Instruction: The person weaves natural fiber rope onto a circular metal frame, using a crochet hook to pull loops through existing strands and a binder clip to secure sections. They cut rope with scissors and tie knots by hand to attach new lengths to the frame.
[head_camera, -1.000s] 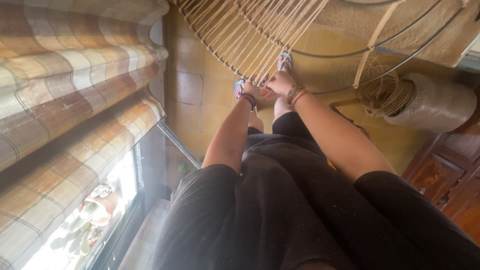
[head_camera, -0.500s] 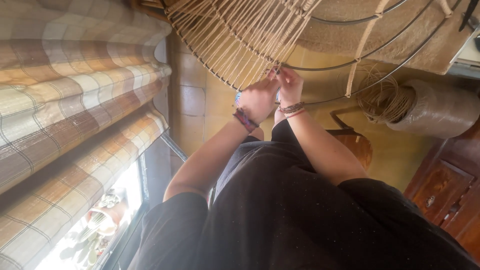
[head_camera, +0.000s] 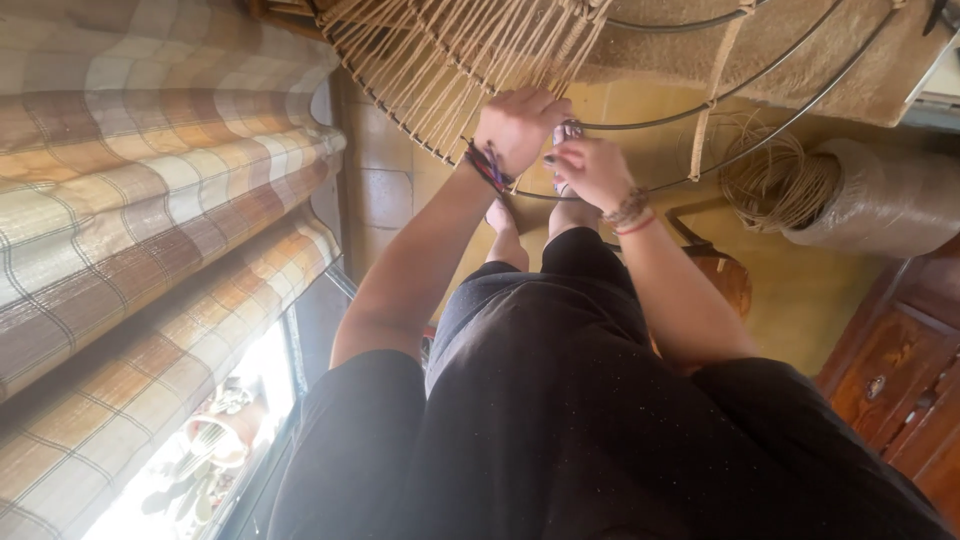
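A large wire ring frame (head_camera: 760, 105) strung with many tan jute cords (head_camera: 440, 60) hangs in front of me. My left hand (head_camera: 518, 125), with dark bracelets at the wrist, is closed around a bunch of these cords just above the lower wire ring. Right beside it, my right hand (head_camera: 590, 170) pinches a cord at the same ring, fingertips close to the left hand. It wears beaded bracelets. My black top and dark trousers fill the lower part of the view, and my feet show on the yellow tiled floor (head_camera: 800, 290) below the hands.
A coil of loose jute cord (head_camera: 775, 180) lies against a plastic-wrapped roll (head_camera: 885, 200) on the right. A round wooden stool (head_camera: 722, 278) stands by my right leg. Dark wooden furniture (head_camera: 890, 370) is at the lower right. Checked fabric blinds (head_camera: 140, 200) and a window with potted plants (head_camera: 215, 435) are on the left.
Both hands have come up from lower on the cords to the wire ring and look closer. The left hand now grips a bunch of cords and the right pinches one.
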